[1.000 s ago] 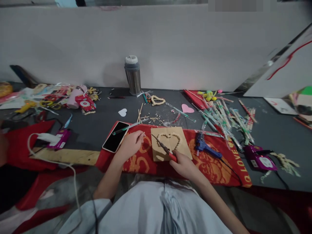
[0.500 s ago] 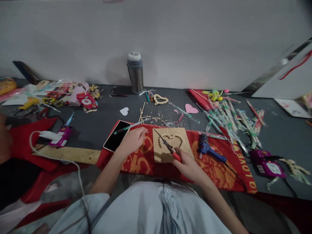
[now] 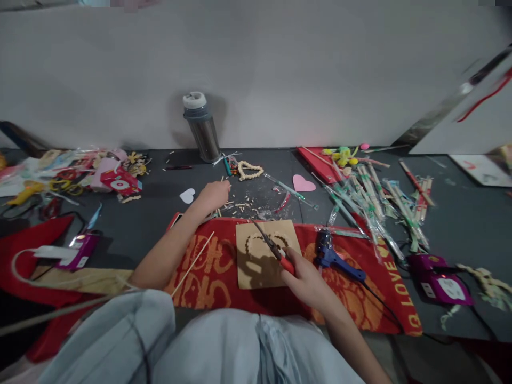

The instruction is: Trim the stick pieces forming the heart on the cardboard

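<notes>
My right hand (image 3: pixel 306 282) is closed around the red handles of long-nose pliers (image 3: pixel 274 246). Their dark jaws point away and left, over a brown cardboard square (image 3: pixel 256 274). A heart-shaped outline of small wooden pieces (image 3: pixel 248 246) lies on that cardboard, partly covered by the pliers. My left hand (image 3: pixel 216 196) reaches past the towel's far edge, fingers bent together over the thin wooden sticks (image 3: pixel 219 212); what they grip is hidden. Short cut stick pieces (image 3: pixel 242 205) are scattered to its right. A long thin stick (image 3: pixel 194 261) lies slanted on the red towel (image 3: pixel 218 288).
A blue glue gun (image 3: pixel 344 262) rests right of the cardboard, its cord trailing forward. A flask (image 3: pixel 204 133) stands at the back. Wrapped stick bundles (image 3: pixel 372 192) and a purple box (image 3: pixel 440 280) lie right; another purple box (image 3: pixel 80 250) and craft clutter lie left.
My left hand has moved from above the towel forward to the sticks. A long stick now shows on the towel. The view has shifted; my right hand still holds the pliers over the cardboard.
</notes>
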The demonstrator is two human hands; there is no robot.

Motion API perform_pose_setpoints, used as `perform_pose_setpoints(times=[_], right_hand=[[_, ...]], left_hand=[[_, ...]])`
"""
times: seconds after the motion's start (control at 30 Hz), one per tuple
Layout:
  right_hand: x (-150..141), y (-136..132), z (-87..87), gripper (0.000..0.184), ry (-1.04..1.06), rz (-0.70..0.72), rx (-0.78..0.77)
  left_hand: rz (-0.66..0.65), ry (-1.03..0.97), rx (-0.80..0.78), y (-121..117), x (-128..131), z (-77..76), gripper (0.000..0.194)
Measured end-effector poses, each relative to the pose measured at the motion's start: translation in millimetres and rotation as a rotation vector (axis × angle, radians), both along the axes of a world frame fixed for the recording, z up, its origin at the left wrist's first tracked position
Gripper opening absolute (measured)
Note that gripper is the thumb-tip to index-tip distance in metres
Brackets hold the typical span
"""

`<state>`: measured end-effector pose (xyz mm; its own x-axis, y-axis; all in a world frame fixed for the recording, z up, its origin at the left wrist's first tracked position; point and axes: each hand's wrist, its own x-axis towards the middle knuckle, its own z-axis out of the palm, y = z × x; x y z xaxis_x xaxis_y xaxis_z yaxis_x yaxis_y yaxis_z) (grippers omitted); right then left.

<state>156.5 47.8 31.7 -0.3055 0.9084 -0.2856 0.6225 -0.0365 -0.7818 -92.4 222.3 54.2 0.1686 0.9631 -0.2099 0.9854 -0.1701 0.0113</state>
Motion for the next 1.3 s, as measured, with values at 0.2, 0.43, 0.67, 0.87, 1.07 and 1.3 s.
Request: perform_pose_setpoints(times=[0.2, 0.43, 0.67, 0.87, 1.07, 1.3], right_hand=[[17, 12, 4.5, 0.008, 0.042, -0.01, -0.057], [29, 29, 10.1, 0.009, 0.109, -0.013, -0.103], [33, 38, 5.0, 0.01, 0.146, -0.009, -0.126], [36, 35, 0.7, 0.011, 0.151, -0.017, -0.117], [39, 34, -0.7, 0.013, 0.17, -0.038, -0.093], [39, 33, -2.9, 0.014, 0.177, -0.048, -0.122]], left_hand=[[0.054, 0.091, 0.061, 82, -12, -23.8, 0.039], [-0.04, 0.279, 0.162, 137, -40, -35.8, 0.051], [-0.138, 0.364, 0.167, 139, -50, -34.0, 0.05], [-0.138, 0.348, 0.162, 128, -64, -29.6, 0.05], [-0.111, 0.295, 0.169, 129, -52, -32.4, 0.047], [-0.047, -0.034, 0.239, 195, 9, -37.1, 0.038]])
